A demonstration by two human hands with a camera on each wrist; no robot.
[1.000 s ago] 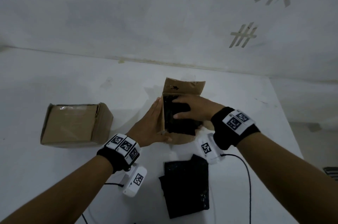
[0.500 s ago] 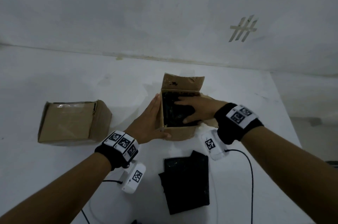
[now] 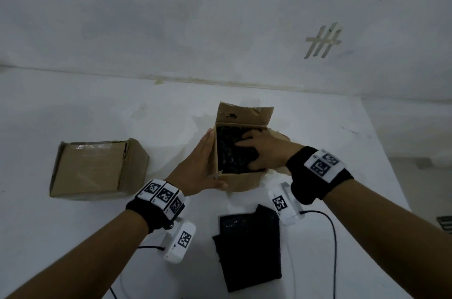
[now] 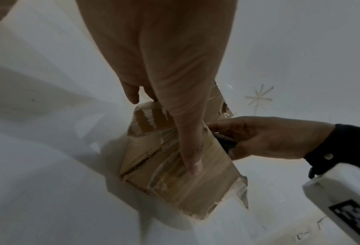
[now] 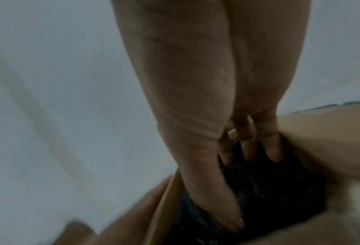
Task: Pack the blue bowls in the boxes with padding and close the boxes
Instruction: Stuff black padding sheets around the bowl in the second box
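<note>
An open cardboard box (image 3: pixel 241 180) stands mid-table with its back flap (image 3: pixel 244 115) raised. Black padding (image 3: pixel 228 154) fills its inside. My right hand (image 3: pixel 259 152) reaches in from the right, fingers spread, and presses down on that padding; the right wrist view shows the fingertips (image 5: pixel 273 152) sunk into the black padding (image 5: pixel 275 190). My left hand (image 3: pixel 208 159) lies flat against the box's left wall, with the thumb (image 4: pixel 192 159) across the front wall of the box (image 4: pixel 174 190). No blue bowl is visible; whatever lies under the padding is hidden.
A closed, taped cardboard box (image 3: pixel 97 169) sits to the left. Loose black padding sheets (image 3: pixel 249 247) lie on the white table (image 3: pixel 73 237) near me, between my forearms. A white wall rises behind the table, whose right edge (image 3: pixel 391 164) is close.
My right hand has pushed the black padding down, so it now lies inside the box walls instead of over the front edge. My left hand has stayed against the box's side.
</note>
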